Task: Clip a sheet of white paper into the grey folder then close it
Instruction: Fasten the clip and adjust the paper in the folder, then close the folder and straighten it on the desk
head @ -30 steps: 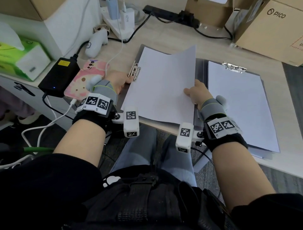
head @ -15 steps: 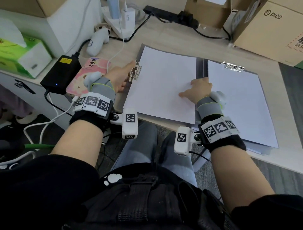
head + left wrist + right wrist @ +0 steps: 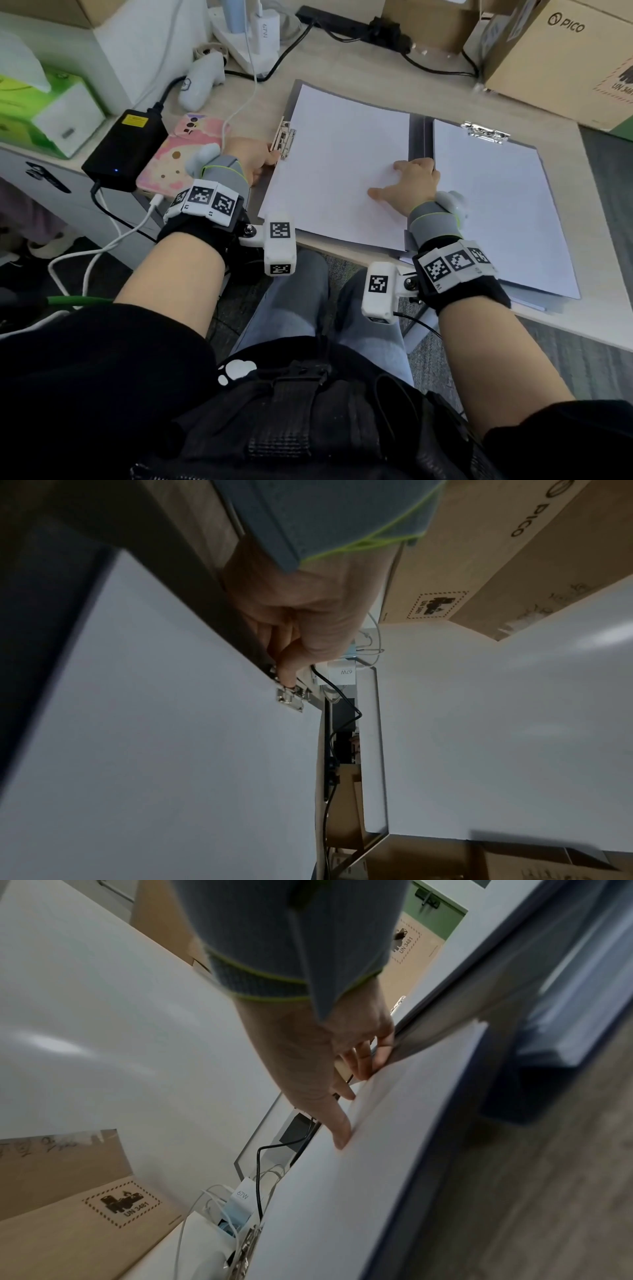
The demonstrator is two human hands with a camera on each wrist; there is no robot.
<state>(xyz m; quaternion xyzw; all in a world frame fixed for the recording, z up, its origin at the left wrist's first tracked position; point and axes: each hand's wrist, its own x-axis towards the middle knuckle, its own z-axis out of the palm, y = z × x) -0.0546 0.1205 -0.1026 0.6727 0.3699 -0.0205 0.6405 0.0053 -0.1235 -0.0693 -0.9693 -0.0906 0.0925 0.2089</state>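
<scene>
We are observing the left grip [image 3: 251, 161] pinching the metal clip [image 3: 283, 137]; the right grip [image 3: 409, 186], fingers spread and released, is pressing the white paper [image 3: 335, 164] beneath it flat.

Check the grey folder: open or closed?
Open. The folder lies spread flat on the desk, both inner sides up, a white sheet on its left half and the spine showing between them.

My left hand [image 3: 250, 159] covers the near end of the metal clip [image 3: 283, 137], so I cannot tell whether it grips the sheet [image 3: 342, 164]. My right wrist view is blurred.
</scene>
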